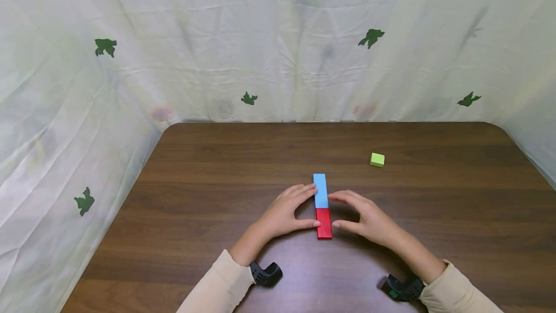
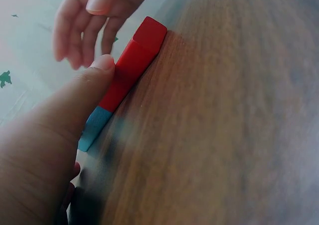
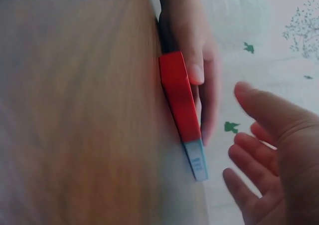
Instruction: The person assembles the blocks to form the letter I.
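A blue block (image 1: 320,191) and a red block (image 1: 324,223) lie end to end in one line on the wooden table, the blue one farther away. My left hand (image 1: 284,210) rests along their left side, its thumb at the red block and its fingertips at the blue one. On the right side, my right hand (image 1: 365,216) hovers with thumb and fingers spread, a small gap from the blocks and nothing in its grasp. The right wrist view shows that hand (image 3: 274,160) apart from the red block (image 3: 179,98).
A small light green block (image 1: 377,160) sits farther back, to the right of the line. Behind the brown table (image 1: 208,158) hangs a pale curtain (image 1: 278,42) with green leaf-like shapes. Each wrist wears a black device, one at the left wrist (image 1: 267,274).
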A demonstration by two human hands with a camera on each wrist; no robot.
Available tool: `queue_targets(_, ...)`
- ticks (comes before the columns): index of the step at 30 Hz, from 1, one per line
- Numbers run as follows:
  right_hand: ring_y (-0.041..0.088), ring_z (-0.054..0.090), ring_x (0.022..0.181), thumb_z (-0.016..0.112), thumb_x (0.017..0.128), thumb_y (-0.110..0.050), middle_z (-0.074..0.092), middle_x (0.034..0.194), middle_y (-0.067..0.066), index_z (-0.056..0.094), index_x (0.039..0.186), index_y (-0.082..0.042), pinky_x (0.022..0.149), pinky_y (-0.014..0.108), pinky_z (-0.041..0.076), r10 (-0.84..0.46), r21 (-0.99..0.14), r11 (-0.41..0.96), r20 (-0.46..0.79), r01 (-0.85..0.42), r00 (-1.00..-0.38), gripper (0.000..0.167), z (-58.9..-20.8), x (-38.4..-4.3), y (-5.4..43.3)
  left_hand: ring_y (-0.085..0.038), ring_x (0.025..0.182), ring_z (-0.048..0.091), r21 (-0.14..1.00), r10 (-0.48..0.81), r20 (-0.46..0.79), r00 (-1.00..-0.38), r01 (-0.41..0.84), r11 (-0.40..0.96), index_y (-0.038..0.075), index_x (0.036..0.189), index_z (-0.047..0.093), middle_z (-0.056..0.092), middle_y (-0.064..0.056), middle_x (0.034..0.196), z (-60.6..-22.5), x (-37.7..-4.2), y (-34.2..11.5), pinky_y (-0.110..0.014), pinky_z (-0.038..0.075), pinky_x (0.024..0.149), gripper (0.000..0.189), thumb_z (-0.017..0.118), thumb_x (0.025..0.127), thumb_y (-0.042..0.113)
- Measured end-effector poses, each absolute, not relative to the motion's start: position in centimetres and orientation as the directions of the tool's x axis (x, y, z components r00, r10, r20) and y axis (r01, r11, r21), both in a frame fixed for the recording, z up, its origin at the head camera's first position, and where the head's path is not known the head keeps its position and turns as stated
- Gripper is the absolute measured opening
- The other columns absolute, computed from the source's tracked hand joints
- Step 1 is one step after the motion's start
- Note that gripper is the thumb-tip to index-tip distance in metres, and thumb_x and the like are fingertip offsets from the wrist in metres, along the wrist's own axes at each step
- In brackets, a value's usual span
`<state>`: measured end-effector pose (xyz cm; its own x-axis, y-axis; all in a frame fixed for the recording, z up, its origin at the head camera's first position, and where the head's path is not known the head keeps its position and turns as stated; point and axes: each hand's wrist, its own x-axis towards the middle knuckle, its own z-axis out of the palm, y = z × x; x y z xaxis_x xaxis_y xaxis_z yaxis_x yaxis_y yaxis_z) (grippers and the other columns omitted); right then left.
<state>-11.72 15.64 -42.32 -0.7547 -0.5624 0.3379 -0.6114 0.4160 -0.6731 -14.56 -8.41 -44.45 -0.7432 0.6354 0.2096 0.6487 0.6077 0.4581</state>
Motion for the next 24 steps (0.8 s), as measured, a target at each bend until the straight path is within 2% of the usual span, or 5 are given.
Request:
queue_targets(6, 0.014, 0.05, 0.108, 0.076, 0.072, -0.02, 0.054, 0.117, -0.002, 0.054, 0.12, -0.007, 0.089, 0.033, 0.042, -0.51, -0.651, 0.435, 0.391, -0.622, -0.766, 0.054, -41.6, -12.2, 16.0, -0.022, 0.127, 0.031, 0.459, 0.635, 0.209, -0.744, 0.648, 0.608, 0.018, 0.136, 0.041, 0.036, 0.004, 0.139, -44.5, -14.6, -8.4, -0.043, 0.026, 0.101, 0.073, 0.062, 0.076, 0.054)
queue_targets(12, 0.015, 0.05, 0.107, 0.078, 0.069, -0.013, 0.056, 0.116, 0.004, 0.055, 0.119, -0.003, 0.091, 0.022, 0.037, -0.463, -0.603, 0.425, 0.496, -0.675, -0.735, 0.056, -40.9, -12.9, 16.3, -0.023, 0.126, 0.032, 0.451, 0.636, 0.22, -0.74, 0.655, 0.606, 0.016, 0.136, 0.042, 0.037, 0.002, 0.139, -44.5, -14.5, -8.4, -0.042, 0.026, 0.101, 0.074, 0.063, 0.076, 0.053)
queue_targets(20, 0.018, 0.05, 0.107, 0.08, 0.061, 0.001, 0.055, 0.116, 0.007, 0.053, 0.12, -0.001, 0.092, 0.019, 0.035, -0.384, -0.562, 0.454, 0.576, -0.691, -0.721, 0.064, -40.2, -14.2, 17.0, -0.022, 0.126, 0.031, 0.452, 0.634, 0.209, -0.744, 0.648, 0.612, 0.018, 0.136, 0.041, 0.036, 0.003, 0.14, -44.5, -14.5, -8.5, -0.041, 0.026, 0.102, 0.074, 0.064, 0.075, 0.053)
queue_targets(24, 0.022, 0.052, 0.105, 0.08, 0.062, -0.001, 0.057, 0.114, 0.01, 0.054, 0.119, 0.0, 0.092, 0.017, 0.035, -0.348, -0.515, 0.473, 0.636, -0.715, -0.689, 0.062, -40.0, -15.1, 17.7, -0.022, 0.126, 0.032, 0.449, 0.638, 0.218, -0.739, 0.656, 0.606, 0.017, 0.136, 0.041, 0.037, 0.002, 0.139, -44.5, -14.5, -8.5, -0.041, 0.026, 0.101, 0.074, 0.063, 0.076, 0.054)
